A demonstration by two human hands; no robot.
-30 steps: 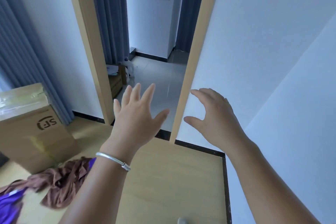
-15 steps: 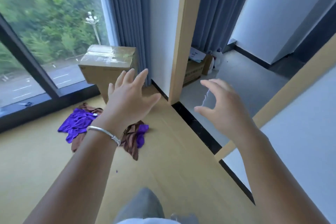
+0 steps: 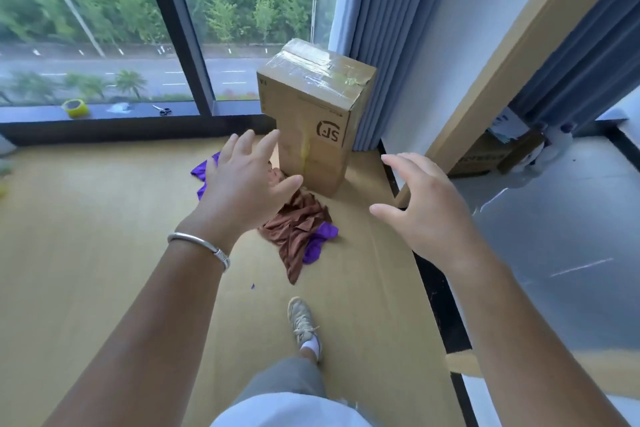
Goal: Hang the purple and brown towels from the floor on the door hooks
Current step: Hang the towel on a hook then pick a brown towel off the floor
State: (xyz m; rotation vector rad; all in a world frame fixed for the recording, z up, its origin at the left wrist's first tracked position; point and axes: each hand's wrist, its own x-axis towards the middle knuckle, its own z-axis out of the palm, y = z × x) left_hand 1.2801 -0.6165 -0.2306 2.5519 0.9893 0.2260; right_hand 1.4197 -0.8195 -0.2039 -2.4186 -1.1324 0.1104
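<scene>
A crumpled brown towel point(image 3: 298, 229) lies on the wooden floor point(image 3: 86, 218) beside a tall cardboard box. A purple towel point(image 3: 320, 239) is tangled under it and shows again to the left behind my hand. My left hand point(image 3: 246, 184), with a silver bracelet on the wrist, hovers above the heap with fingers spread and holds nothing. My right hand point(image 3: 422, 208) is stretched out to the right of the towels, fingers loosely bent and empty. No door hooks are in view.
The taped cardboard box point(image 3: 311, 114) stands against a blue-grey curtain point(image 3: 381, 28). A wooden door frame point(image 3: 502, 66) opens to a grey-tiled room on the right, with another box point(image 3: 491, 152) inside. Tape roll point(image 3: 75, 108) and scissors point(image 3: 162, 110) lie on the window sill. My foot point(image 3: 303, 322) is stepping forward.
My view has swung left from the doorway toward the window and down onto the towels. I have stepped closer to the heap. Both hands stay raised and empty.
</scene>
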